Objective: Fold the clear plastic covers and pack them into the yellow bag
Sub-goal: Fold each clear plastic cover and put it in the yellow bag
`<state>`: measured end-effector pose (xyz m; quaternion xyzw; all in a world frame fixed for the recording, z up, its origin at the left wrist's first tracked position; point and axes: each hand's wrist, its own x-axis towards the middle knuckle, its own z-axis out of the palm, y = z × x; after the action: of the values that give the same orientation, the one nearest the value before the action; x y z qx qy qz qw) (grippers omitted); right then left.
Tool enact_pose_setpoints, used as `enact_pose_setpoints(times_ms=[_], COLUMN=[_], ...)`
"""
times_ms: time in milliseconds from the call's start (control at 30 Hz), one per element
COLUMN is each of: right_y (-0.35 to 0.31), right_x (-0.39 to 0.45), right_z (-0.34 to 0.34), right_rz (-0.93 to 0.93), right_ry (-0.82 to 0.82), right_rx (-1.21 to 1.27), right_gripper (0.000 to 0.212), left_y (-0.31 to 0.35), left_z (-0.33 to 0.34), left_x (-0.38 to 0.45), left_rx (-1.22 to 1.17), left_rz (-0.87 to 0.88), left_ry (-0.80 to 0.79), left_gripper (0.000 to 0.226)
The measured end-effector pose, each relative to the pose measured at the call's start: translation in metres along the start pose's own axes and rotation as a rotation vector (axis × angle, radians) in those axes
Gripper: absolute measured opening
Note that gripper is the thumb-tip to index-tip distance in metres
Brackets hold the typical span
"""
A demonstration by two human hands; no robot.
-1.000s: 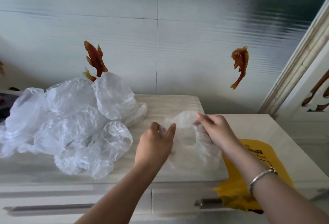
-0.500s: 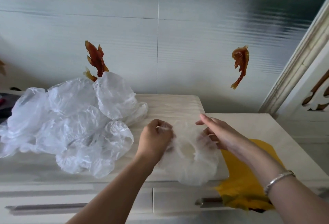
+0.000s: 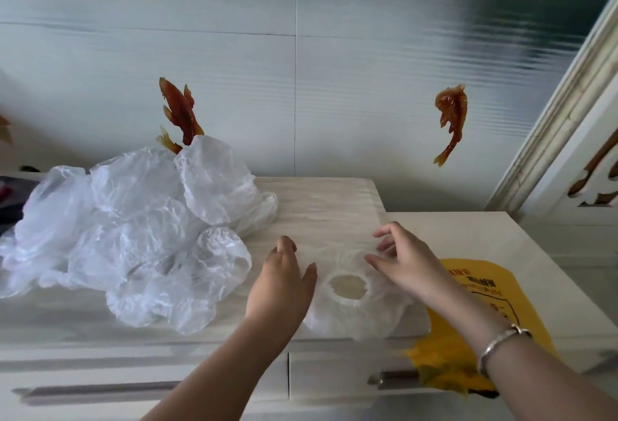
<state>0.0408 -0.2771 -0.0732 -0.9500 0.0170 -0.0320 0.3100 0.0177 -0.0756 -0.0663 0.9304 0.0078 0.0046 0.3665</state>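
The left hand (image 3: 279, 282) lies flat with straight fingers (image 3: 287, 246) on the left edge of a clear cover (image 3: 359, 315) spread on the surface (image 3: 321, 206); the right hand (image 3: 406, 261) touches its far right edge, fingers loosely bent, seemingly not gripping. Press out the air, then fold edge to edge before creasing. The yellow bag (image 3: 468, 303) lies just right; the unfolded pile (image 3: 133, 230) sits left.

The clear plastic cover (image 3: 354, 317) is thin, wrinkled film with a gathered elastic rim; the heaped covers (image 3: 133, 236) look glossy. The cabinet top (image 3: 321, 206) shows pale matt woodgrain. The yellow bag (image 3: 468, 290) is smooth plastic; the bracelet (image 3: 501, 342) is shiny metal.
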Motion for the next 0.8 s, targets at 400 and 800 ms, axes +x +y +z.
enact_pose_setpoints(times_ms=[400,800], right_y=[-0.005,0.008], right_x=[-0.053,-0.049], right_z=[-0.03,-0.015], right_rz=[-0.286,-0.354], right_ry=[-0.377,-0.165], right_rx=[-0.196,-0.373], right_gripper=[0.045,0.036], left_y=[-0.009,-0.021], left_z=[0.004,0.003], left_x=[-0.015,-0.005], left_rx=[0.22,0.176], left_rz=[0.42,0.366], left_ry=[-0.153,-0.299], left_gripper=[0.026,0.063])
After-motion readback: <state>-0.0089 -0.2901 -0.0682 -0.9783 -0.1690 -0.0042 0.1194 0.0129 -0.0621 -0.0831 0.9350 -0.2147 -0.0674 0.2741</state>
